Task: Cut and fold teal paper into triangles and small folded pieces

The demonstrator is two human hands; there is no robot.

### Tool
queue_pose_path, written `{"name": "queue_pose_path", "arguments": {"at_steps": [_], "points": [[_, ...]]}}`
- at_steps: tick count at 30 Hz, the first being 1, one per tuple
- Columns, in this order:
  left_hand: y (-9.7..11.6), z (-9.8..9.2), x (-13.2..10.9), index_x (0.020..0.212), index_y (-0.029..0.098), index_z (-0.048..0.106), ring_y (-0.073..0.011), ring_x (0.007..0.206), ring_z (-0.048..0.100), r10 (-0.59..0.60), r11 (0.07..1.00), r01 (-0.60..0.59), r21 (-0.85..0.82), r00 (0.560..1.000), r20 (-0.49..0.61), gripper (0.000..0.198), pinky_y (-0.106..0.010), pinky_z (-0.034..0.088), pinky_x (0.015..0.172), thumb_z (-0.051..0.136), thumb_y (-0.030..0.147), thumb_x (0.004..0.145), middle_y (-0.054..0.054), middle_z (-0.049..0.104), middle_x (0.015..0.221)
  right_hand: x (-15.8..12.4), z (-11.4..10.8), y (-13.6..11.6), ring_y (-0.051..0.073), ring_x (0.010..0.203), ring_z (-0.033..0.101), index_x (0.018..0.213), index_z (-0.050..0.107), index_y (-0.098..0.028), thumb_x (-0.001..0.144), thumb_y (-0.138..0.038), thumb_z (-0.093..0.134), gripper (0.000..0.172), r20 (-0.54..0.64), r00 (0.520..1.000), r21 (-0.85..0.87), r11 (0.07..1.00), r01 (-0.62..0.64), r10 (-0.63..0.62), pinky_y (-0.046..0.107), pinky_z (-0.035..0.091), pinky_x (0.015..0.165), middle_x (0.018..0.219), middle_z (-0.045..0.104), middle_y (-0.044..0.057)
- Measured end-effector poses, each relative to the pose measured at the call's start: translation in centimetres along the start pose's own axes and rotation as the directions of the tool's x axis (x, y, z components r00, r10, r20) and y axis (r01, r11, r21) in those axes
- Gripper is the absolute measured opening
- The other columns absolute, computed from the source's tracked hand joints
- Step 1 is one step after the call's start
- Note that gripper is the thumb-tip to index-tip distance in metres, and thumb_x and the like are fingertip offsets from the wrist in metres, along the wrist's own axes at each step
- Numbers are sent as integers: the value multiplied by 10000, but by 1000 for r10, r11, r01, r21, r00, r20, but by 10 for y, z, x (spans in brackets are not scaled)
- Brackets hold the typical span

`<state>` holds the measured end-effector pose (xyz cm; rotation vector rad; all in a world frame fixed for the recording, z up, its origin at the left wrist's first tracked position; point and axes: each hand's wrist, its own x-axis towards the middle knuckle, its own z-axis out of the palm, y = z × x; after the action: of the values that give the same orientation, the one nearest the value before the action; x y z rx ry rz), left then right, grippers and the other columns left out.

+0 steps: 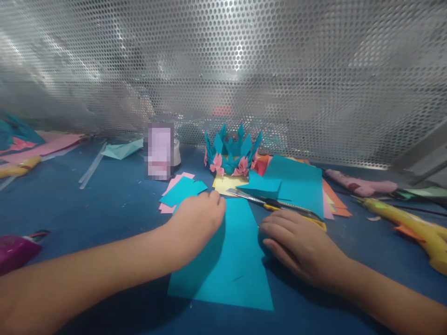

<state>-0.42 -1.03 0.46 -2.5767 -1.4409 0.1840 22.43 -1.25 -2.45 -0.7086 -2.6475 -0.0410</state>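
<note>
A teal paper sheet (233, 260) lies flat on the blue table in front of me. My left hand (197, 221) rests on its upper left corner with the fingers curled under; what they pinch, if anything, is hidden. My right hand (296, 244) lies on the sheet's right edge, fingers together and bent, pressing the paper. A yellow utility knife (279, 207) lies just beyond my right hand, not held. Behind it stands a teal and pink paper crown (232, 156).
Small teal and pink squares (179, 190) lie left of the sheet, a stack of coloured paper (300, 186) at the right. A yellow glue gun (412, 228) lies far right, a pink one (359, 186) behind it. A perforated metal wall (244, 70) closes the back.
</note>
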Motion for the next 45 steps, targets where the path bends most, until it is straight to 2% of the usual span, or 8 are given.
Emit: {"name": "queue_pose_path", "arguments": {"at_steps": [3,7,12,22,30,34,41,45], "points": [[0,15,1,1058,151,544,-196,703,561,207,967,-217,-134,975,-80,360,-275,355,485,446,0,746,-94,573,996,0,0,1,199,844,573,1007,539,-153,921,-183,379,184,9,998,80,995,-67,67,359,475,756,927,635,88],[-2,24,5,1062,158,523,-189,765,547,202,941,-237,-241,966,-160,256,-278,407,560,394,75,857,-94,544,996,-1,0,1,186,853,568,1059,503,-170,920,-164,369,193,19,990,136,981,-139,138,346,476,755,962,619,83],[-6,27,10,959,158,537,-194,849,524,190,882,-234,-408,971,-146,160,-317,438,703,381,158,918,-70,532,947,-1,0,2,176,819,563,1061,499,-186,914,-151,374,196,50,985,192,966,-173,166,331,484,727,931,610,70],[-11,38,18,924,157,526,-178,880,482,239,822,-347,-452,930,-279,157,-311,425,775,373,119,921,-49,554,934,-4,6,6,179,1055,546,1164,534,-239,855,-62,406,379,8,998,123,991,56,-58,348,454,889,1199,589,71],[-10,37,17,942,159,549,-193,939,503,210,828,-299,-473,950,-233,142,-333,432,814,412,140,909,-63,540,964,-2,8,5,165,903,566,1051,616,-210,893,-149,476,219,7,992,188,974,123,-127,338,439,853,1003,676,41],[-9,35,17,966,157,555,-172,898,519,223,792,-307,-527,950,-217,194,-308,440,793,390,88,893,-64,534,979,-1,9,6,150,811,565,994,639,-199,896,-161,495,178,-17,995,272,957,96,-95,298,452,741,902,664,45],[-18,19,19,914,152,620,-139,873,545,276,706,-266,-657,957,-90,221,-264,434,793,410,94,878,-45,571,936,4,5,5,137,721,580,834,652,-176,898,-181,506,159,-14,998,408,912,-52,63,255,442,656,741,660,29],[-25,8,19,915,189,657,-116,852,571,339,666,-264,-697,940,-33,334,-232,440,782,350,316,951,-27,598,918,11,6,1,114,623,564,645,587,-179,901,-209,502,272,94,973,429,874,-229,209,240,418,619,617,615,-10]]}}
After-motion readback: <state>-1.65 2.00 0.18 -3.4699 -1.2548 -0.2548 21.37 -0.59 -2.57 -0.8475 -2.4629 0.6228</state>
